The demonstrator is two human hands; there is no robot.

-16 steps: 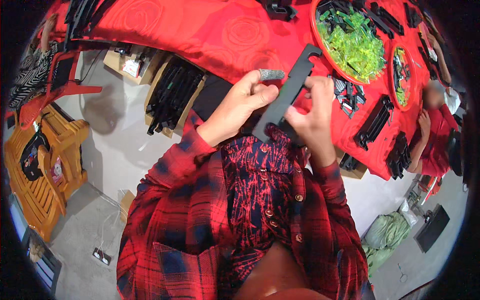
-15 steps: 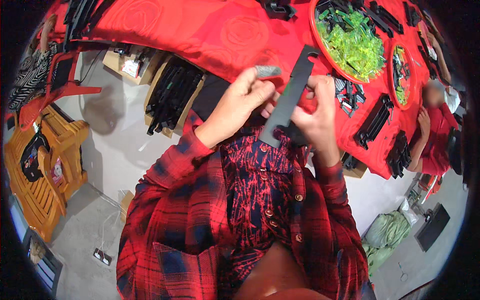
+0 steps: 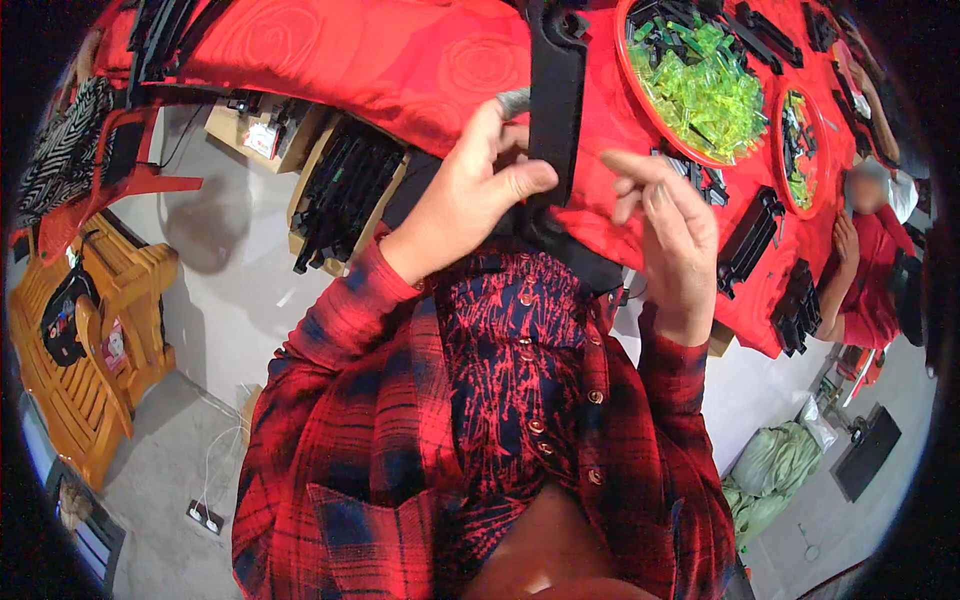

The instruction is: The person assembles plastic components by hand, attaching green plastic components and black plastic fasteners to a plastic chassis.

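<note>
My left hand (image 3: 462, 200) grips a long black plastic bar (image 3: 556, 115) with hooked, notched ends. The bar stands nearly upright in the view, its lower end over my lap. My left thumb lies along the near side, while the other fingers are partly hidden behind it. A grey wrap (image 3: 514, 101) covers one left fingertip. To the right of the bar, and apart from it, is my right hand (image 3: 680, 235). Its index finger stretches toward the bar and the others are loosely bent. I see nothing held in it.
On the red-covered table (image 3: 410, 75) is a red basin (image 3: 622, 62) of yellow-green clear and black pieces, beside a smaller red tray (image 3: 782, 150). Black bars (image 3: 748, 243) lie at right. A box of black bars (image 3: 345, 195) sits left. Another person (image 3: 872, 270) sits at right.
The black bar has turned from slanted to nearly upright and moved up and away. My right hand has let go of it and drawn right; my left hand now holds it.
</note>
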